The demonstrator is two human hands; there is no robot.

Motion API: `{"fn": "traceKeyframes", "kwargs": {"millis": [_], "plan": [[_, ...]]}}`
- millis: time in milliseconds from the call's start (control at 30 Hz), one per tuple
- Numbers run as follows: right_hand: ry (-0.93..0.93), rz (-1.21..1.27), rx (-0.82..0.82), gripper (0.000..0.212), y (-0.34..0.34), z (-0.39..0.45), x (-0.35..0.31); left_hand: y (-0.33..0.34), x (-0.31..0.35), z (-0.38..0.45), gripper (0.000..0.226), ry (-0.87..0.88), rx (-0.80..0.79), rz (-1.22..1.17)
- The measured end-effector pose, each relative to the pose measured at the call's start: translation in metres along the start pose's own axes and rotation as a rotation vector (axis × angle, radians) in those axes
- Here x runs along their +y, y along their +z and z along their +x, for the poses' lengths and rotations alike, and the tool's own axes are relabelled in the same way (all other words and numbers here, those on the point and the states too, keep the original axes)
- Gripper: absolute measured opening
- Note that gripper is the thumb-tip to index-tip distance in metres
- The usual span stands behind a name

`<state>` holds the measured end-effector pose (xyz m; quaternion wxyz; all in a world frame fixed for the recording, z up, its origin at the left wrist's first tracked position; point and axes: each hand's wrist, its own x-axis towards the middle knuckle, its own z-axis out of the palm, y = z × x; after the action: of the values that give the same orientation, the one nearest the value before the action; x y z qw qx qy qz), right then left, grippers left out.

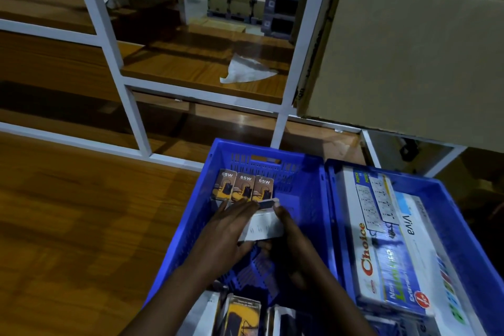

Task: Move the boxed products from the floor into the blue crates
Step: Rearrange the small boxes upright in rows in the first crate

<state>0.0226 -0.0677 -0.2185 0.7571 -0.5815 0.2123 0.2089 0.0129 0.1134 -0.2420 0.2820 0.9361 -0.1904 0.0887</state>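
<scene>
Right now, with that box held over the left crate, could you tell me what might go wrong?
The small box, held between the left hand and the right hand, could knock over the three upright 65W boxes just beyond it. Set down flat, it may waste space in the left blue crate. The dim light and motion blur could hide a misplacement.

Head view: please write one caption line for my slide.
Both hands, left hand and right hand, lower a small box into a blue crate beside three 65W boxes.
</scene>
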Motion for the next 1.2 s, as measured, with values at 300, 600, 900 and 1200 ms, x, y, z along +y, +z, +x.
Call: {"fn": "traceKeyframes", "kwargs": {"millis": [300,600,900,1200], "plan": [[-0.437,-0.286,0.083,0.011,-0.002,-0.010,-0.013,-0.004,0.014,0.007,0.088,-0.444,0.082,-0.520],[-0.875,-0.764,-0.127,0.083,0.005,-0.008,0.016,-0.024,0.028,0.012,0.049,-0.789,-0.088,-1.504],[-0.510,-0.496,-0.187,0.036,0.003,-0.009,0.000,-0.018,0.029,0.014,0.043,-0.601,0.130,-0.994],[-0.305,-0.284,0.198,0.013,-0.010,0.024,-0.003,-0.003,0.020,0.017,0.068,-0.691,-0.086,-0.710]]}}
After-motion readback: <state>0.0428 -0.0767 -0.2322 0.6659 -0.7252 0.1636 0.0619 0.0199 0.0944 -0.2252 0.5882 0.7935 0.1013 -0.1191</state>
